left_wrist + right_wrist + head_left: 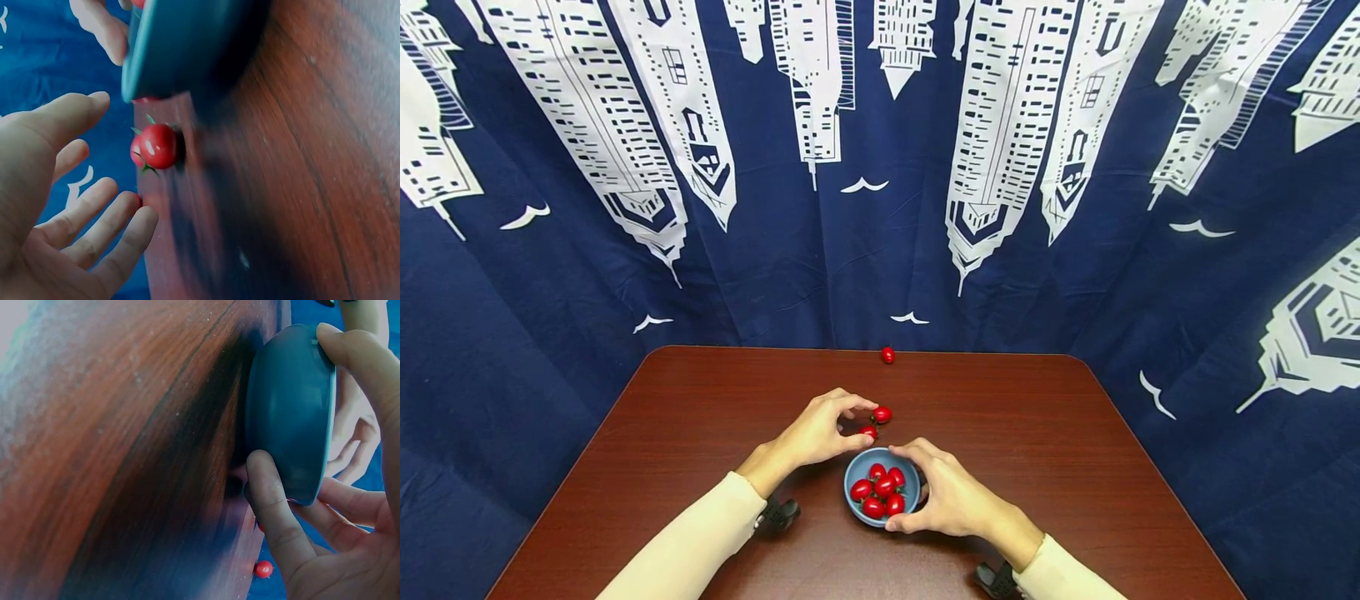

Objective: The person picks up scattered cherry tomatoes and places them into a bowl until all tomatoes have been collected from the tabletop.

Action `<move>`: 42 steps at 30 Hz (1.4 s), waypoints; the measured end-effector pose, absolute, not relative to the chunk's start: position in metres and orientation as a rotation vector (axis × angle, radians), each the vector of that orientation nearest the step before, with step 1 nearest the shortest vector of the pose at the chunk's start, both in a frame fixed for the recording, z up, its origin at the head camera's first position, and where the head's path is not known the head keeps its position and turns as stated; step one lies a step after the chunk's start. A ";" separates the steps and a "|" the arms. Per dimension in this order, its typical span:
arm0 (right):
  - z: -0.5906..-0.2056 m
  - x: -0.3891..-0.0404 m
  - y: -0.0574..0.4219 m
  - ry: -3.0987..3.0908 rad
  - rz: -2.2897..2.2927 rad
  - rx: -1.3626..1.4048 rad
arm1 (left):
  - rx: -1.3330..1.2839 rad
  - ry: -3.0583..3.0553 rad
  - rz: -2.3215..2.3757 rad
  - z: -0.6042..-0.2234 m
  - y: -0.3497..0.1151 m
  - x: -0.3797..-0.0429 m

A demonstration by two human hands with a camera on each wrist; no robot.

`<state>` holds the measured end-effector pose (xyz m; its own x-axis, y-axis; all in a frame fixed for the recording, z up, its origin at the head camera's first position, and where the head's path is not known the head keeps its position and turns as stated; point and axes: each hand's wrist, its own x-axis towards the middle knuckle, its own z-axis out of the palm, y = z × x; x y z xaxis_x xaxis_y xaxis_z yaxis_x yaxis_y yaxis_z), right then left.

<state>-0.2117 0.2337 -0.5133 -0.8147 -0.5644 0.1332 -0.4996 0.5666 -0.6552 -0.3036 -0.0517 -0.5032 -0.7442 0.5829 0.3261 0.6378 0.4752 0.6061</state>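
A small blue bowl (852,504) with several red cherry tomatoes (884,485) in it sits on the table. My right hand (951,492) grips the bowl's right side, thumb at the near rim and fingers at the far side; the right wrist view shows fingertips on the bowl's wall (290,412). Just beyond the bowl lie two cherry tomatoes with green stems, one farther (882,414) and one nearer (868,432). My left hand (820,429) hovers beside them, thumb and fingers spread apart. In the left wrist view a gap shows between its fingers and the tomato (158,146).
Another cherry tomato (888,355) lies by the far edge of the brown wooden table (1000,400). A dark blue cloth (880,267) with white building prints hangs behind and around the table. Each wrist wears a small black camera (778,514).
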 end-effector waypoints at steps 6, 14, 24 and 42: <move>-0.515 -0.212 0.234 2.698 -1.096 -0.925 | -1.089 -2.700 -1.168 -0.509 -0.050 -0.310; -0.516 -0.213 0.234 2.715 -1.102 -0.958 | -1.161 -2.732 -1.136 -0.510 -0.043 -0.314; -0.516 -0.214 0.235 2.698 -1.112 -0.954 | -1.216 -2.640 -1.046 -0.525 -0.042 -0.320; -0.516 -0.213 0.234 2.709 -1.110 -0.953 | -1.107 -2.702 -1.036 -0.521 -0.038 -0.316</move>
